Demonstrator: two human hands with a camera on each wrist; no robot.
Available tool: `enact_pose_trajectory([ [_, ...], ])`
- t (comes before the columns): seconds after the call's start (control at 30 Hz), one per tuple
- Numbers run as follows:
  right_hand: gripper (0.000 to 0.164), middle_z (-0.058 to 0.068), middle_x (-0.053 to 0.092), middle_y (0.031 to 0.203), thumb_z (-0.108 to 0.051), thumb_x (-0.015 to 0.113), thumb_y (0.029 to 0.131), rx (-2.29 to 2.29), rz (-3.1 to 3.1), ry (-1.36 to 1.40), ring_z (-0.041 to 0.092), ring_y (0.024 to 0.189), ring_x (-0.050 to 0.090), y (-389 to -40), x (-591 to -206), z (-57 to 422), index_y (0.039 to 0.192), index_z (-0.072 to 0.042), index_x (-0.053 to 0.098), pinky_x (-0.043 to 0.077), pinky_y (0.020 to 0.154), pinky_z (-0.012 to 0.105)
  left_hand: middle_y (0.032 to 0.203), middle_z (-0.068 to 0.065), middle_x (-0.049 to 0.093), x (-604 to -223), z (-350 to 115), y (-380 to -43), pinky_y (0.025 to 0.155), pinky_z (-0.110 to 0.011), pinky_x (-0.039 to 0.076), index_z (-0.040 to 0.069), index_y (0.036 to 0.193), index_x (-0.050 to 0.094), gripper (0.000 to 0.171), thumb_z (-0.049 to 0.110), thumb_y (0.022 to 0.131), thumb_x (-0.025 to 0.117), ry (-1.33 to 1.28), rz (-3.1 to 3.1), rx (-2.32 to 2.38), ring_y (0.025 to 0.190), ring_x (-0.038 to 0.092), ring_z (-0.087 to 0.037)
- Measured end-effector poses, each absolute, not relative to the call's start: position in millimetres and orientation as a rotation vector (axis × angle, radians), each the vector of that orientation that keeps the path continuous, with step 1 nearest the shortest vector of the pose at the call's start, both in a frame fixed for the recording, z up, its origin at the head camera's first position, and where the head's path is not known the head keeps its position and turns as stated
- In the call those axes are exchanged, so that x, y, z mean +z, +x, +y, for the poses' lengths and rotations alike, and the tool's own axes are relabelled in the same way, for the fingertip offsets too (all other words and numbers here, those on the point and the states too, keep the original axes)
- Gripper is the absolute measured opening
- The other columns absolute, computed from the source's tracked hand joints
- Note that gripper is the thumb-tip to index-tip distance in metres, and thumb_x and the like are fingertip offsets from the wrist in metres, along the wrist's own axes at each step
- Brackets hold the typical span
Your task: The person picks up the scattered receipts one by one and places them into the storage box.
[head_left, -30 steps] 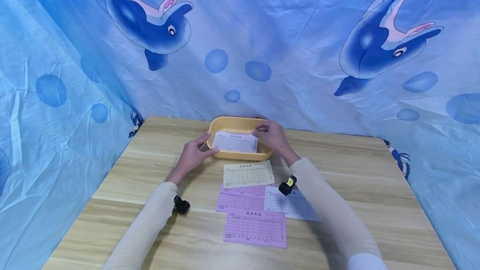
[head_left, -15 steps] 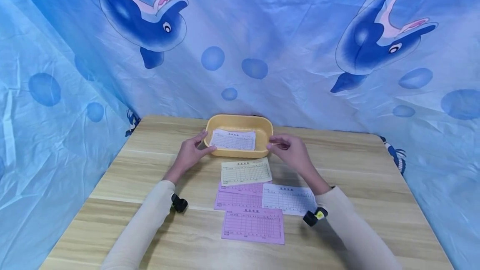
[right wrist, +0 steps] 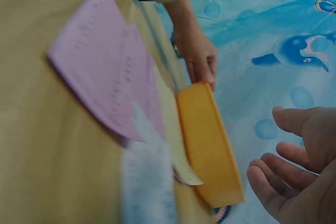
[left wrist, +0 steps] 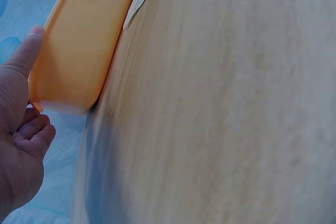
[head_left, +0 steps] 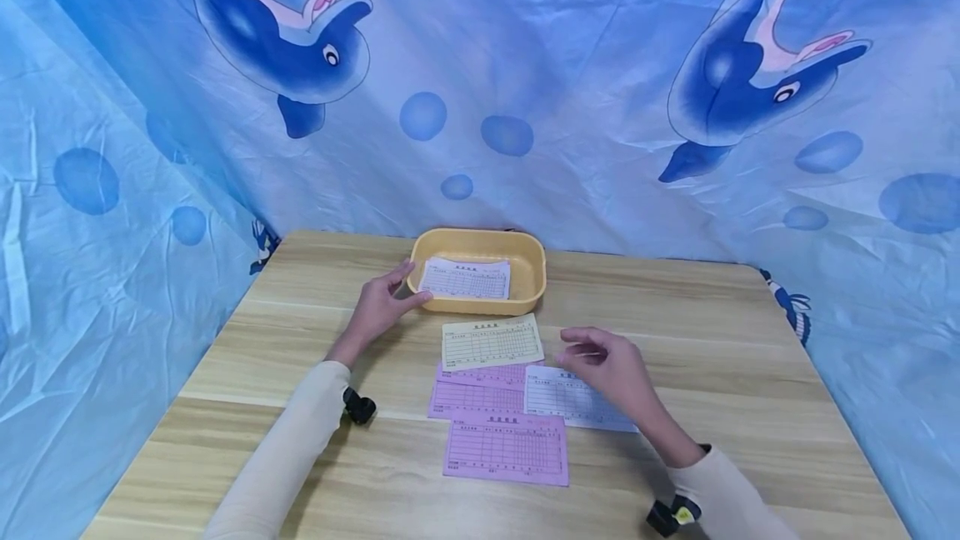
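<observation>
At the table's back edge stands a yellow plastic basket point(head_left: 529, 273) with white printed slips point(head_left: 465, 280) lying in its left part. My left hand point(head_left: 378, 307) grips the basket's left end; in the left wrist view the thumb point(left wrist: 32, 51) lies along its outer wall. My right hand point(head_left: 611, 369) hovers over a white slip point(head_left: 573, 400), fingers loosely bent, holding nothing. In front of the basket a pale yellow slip point(head_left: 491, 342) overlaps pink slips point(head_left: 476, 398). Nearest to me lies another pink slip point(head_left: 506, 452).
The wooden table point(head_left: 720, 340) reaches out on both sides of the slips. Close behind the basket hangs a blue cloth backdrop point(head_left: 585, 190) with dolphins printed on it. Tassels point(head_left: 787, 307) hang at the table's right edge.
My right hand was over the basket's right part, then at its right end, and has since drawn back toward me and right, above the white slip. My left hand stays at the left end.
</observation>
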State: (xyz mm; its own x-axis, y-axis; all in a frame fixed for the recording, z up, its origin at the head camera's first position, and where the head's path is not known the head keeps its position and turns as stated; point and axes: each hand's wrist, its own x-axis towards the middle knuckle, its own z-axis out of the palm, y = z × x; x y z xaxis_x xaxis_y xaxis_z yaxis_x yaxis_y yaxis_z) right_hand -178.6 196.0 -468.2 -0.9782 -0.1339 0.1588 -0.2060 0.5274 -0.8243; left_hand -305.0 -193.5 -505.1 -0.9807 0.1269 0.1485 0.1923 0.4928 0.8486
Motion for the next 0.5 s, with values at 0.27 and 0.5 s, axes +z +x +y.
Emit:
enact_pose_trajectory([
  [0.27,0.043,0.014,0.076,0.113,-0.019,0.088,0.081,1.564,-2.661,0.305,0.015,0.090,0.075,-151,-493,195,0.118,-0.003,0.074,0.063,0.078,0.023,0.162,-0.010,0.037,-504,-193,-305,0.118,-0.046,0.040,0.005,0.152,0.046,0.092,0.051,0.081,0.083,-0.297,-2.647,-1.520,0.148,0.037,-0.031],
  [0.5,0.045,0.006,0.076,0.108,-0.021,0.091,0.077,1.587,-2.747,0.198,0.010,0.085,0.072,-135,-510,195,0.117,-0.009,0.075,0.061,0.077,0.021,0.162,-0.010,0.036,-505,-193,-305,0.118,-0.042,0.039,0.004,0.151,0.046,0.089,0.048,0.082,0.083,-0.307,-2.641,-1.531,0.149,0.036,-0.028],
])
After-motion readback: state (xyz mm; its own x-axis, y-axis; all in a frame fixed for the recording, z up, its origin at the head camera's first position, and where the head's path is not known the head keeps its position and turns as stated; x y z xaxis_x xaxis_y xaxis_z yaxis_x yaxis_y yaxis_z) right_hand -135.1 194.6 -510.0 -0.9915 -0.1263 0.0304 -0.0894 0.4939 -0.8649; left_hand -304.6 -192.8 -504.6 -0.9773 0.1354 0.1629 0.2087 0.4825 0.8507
